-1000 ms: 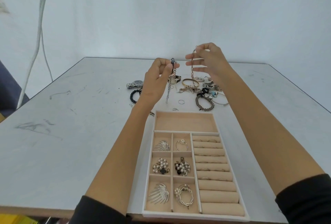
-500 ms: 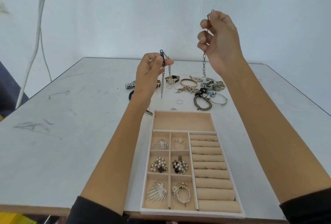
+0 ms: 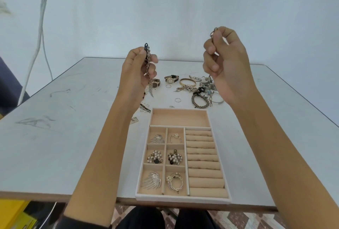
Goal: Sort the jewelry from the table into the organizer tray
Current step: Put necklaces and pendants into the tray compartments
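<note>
Left grip [image 3: 139, 71] pinches link chain [image 3: 148, 62] | right grip [image 3: 225, 60] pinches second chain [image 3: 212, 34]

head-worn view, downward over table [image 3: 73, 137]

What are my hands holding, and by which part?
The left hand pinches a silver chain just below its black clasp; the right hand pinches a second chain at its upper end.

The organizer tray [image 3: 183, 197] is lined with matt peach cloth that looks like velvet, and its ring rolls [image 3: 206, 183] look equally soft. The fan brooches [image 3: 152, 183] are bright silvery metal and the pearl clusters [image 3: 155, 157] are glossy. The link chain [image 3: 148, 62] is shiny metal with a black clasp, the thin chain [image 3: 212, 35] darker metal. The bangle [image 3: 187, 81] is polished and gold-toned. The table [image 3: 64, 137] is matt, scuffed grey.
</note>
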The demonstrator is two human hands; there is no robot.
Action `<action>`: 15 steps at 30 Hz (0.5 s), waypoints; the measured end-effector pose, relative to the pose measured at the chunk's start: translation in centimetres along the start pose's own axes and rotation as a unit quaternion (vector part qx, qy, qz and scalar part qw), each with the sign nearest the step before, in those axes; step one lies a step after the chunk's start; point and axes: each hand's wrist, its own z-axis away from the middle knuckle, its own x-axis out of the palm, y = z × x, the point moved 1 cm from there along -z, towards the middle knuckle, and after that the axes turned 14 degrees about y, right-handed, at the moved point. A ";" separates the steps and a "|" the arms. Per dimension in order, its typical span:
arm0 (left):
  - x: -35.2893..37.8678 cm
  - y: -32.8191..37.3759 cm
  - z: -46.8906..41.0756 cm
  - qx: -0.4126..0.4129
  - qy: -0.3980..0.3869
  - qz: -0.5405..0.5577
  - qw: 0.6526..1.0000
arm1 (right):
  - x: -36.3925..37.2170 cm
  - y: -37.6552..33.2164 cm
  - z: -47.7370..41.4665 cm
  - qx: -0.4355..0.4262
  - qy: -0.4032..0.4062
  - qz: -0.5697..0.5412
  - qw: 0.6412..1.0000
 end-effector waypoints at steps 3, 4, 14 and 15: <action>0.1 1.3 1.3 -0.006 -0.016 0.017 1.000 | -0.4 0.0 1.6 0.009 -0.012 0.002 1.000; 0.2 1.7 1.8 -0.008 -0.024 0.020 0.999 | -0.6 0.0 2.1 0.013 -0.013 0.001 1.000; 0.2 1.4 5.5 -0.004 -0.096 -0.044 0.994 | -0.6 1.6 6.0 0.054 -0.016 0.004 0.998; 0.1 1.0 5.8 -0.007 -0.095 -0.052 0.994 | -0.6 1.6 6.2 0.055 -0.014 0.003 0.998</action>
